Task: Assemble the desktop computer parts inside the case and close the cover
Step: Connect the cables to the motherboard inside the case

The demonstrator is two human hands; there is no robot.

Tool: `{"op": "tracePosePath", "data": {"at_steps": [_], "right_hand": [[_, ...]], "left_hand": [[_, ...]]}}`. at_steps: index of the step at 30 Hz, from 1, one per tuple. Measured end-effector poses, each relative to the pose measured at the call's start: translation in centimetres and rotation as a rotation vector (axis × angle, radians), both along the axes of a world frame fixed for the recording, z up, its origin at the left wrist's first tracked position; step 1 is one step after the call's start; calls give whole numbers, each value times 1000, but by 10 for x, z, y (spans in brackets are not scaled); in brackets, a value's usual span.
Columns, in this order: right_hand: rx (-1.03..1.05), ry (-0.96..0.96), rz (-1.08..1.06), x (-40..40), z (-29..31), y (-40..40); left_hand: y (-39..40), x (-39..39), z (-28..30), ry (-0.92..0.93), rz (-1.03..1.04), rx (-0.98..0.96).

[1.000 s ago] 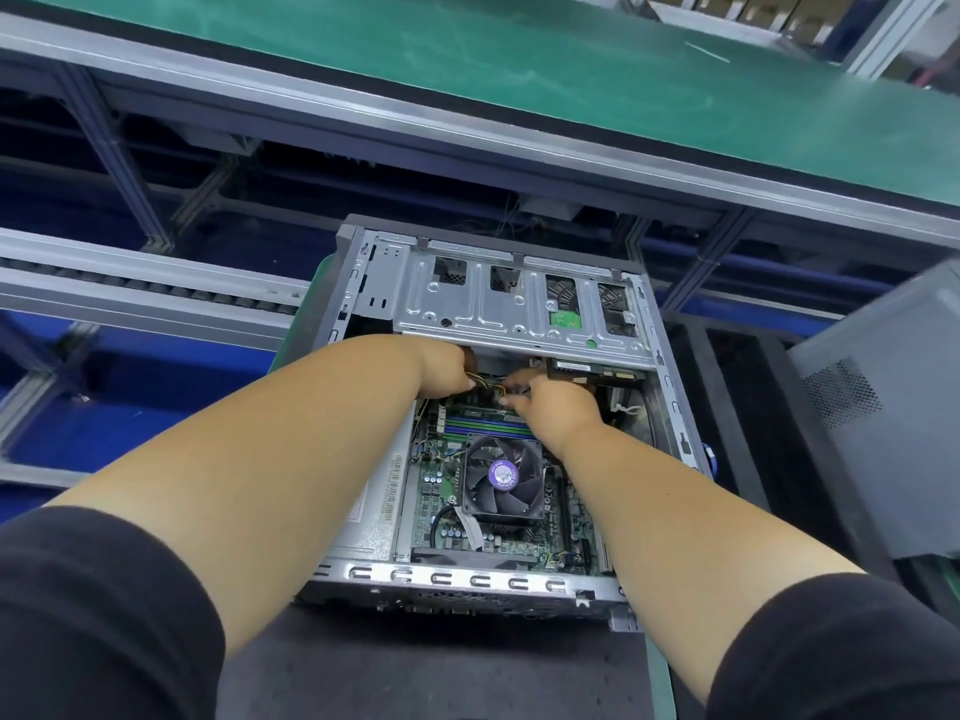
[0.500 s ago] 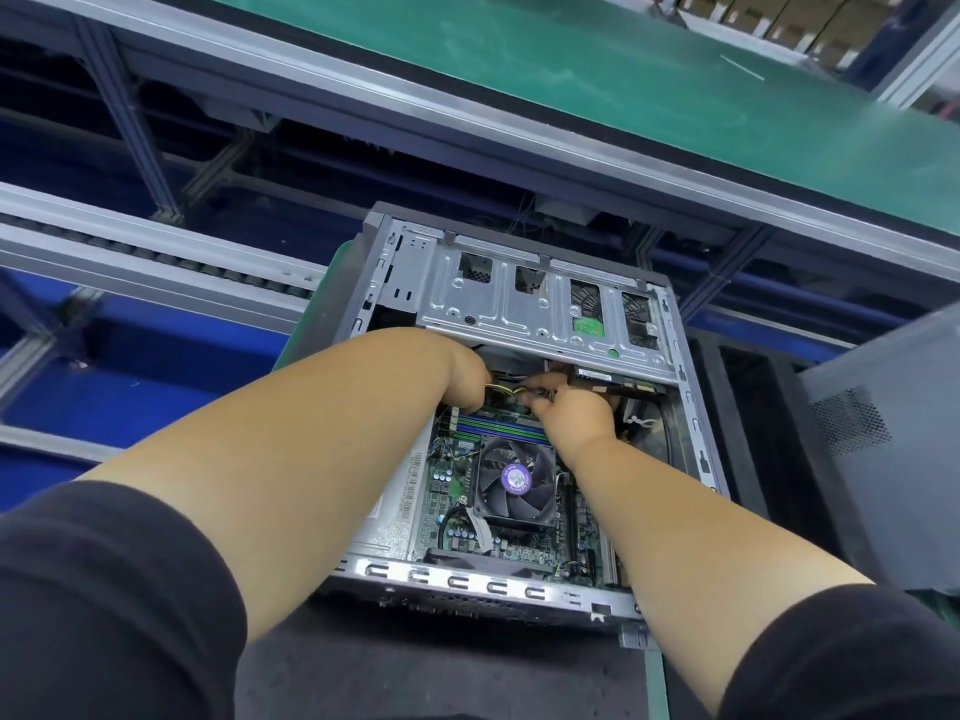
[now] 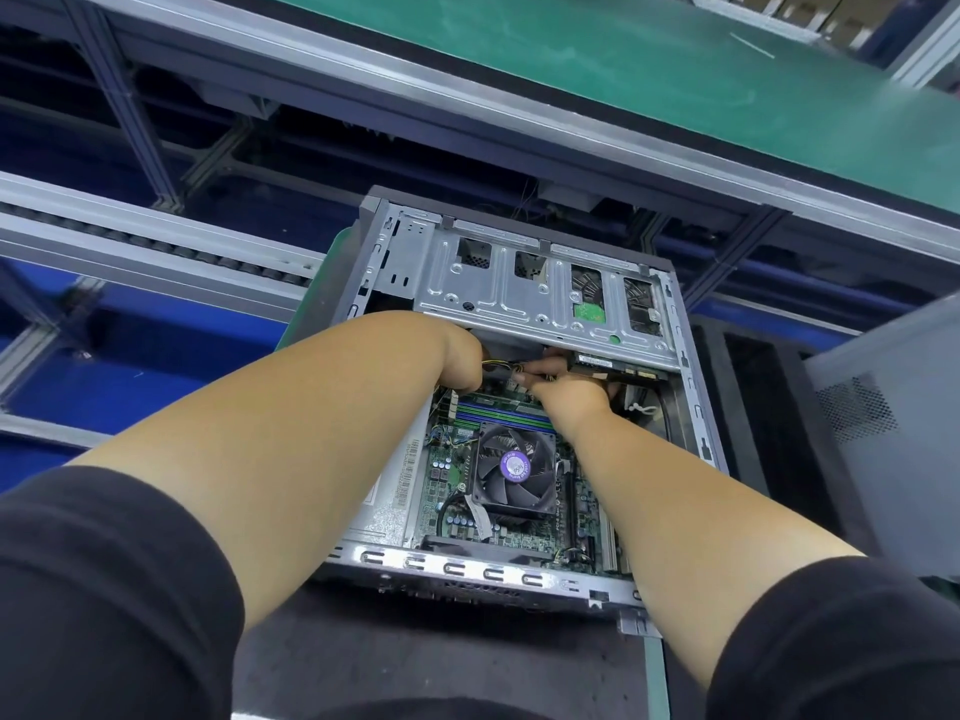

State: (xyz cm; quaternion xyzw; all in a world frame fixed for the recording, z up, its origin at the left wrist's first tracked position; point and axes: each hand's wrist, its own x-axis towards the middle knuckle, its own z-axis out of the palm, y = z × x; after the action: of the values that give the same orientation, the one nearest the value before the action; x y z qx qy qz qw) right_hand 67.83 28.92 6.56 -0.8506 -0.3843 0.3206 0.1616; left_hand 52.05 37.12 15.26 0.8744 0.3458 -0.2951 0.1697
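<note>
An open grey computer case [image 3: 698,387] lies on its side in front of me. Inside is a green motherboard [image 3: 447,475] with a black CPU fan [image 3: 514,467] that has a purple label. A silver drive cage [image 3: 524,288] spans the far end. Both hands reach under the cage's near edge. My left hand [image 3: 462,363] grips a bundle of yellow and black power cables [image 3: 501,366]. My right hand [image 3: 563,381] pinches the same cables at their connector end, next to a black drive [image 3: 608,366]. The fingertips are partly hidden by the cage.
A grey side panel [image 3: 893,423] with a perforated vent stands to the right of the case. A green conveyor belt [image 3: 623,59] runs across the back on a metal frame. A roller rail [image 3: 156,246] runs at the left. The case rests on a dark mat [image 3: 415,657].
Both hands have stayed on the cables under the cage; the right hand has shifted slightly toward the black drive. The view has tilted, so the case sits lower and to the right.
</note>
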Motion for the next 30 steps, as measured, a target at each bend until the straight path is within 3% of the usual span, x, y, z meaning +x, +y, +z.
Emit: {"op": "tracePosePath", "data": {"at_steps": [8,30], "right_hand": [[78,85,-81,0,-7,2],[69,-56,-52,-2,-13,-3]], "left_hand": [[-1,-1,2,-9,16,-9],[0,-2,2,-10,5,-8]]}}
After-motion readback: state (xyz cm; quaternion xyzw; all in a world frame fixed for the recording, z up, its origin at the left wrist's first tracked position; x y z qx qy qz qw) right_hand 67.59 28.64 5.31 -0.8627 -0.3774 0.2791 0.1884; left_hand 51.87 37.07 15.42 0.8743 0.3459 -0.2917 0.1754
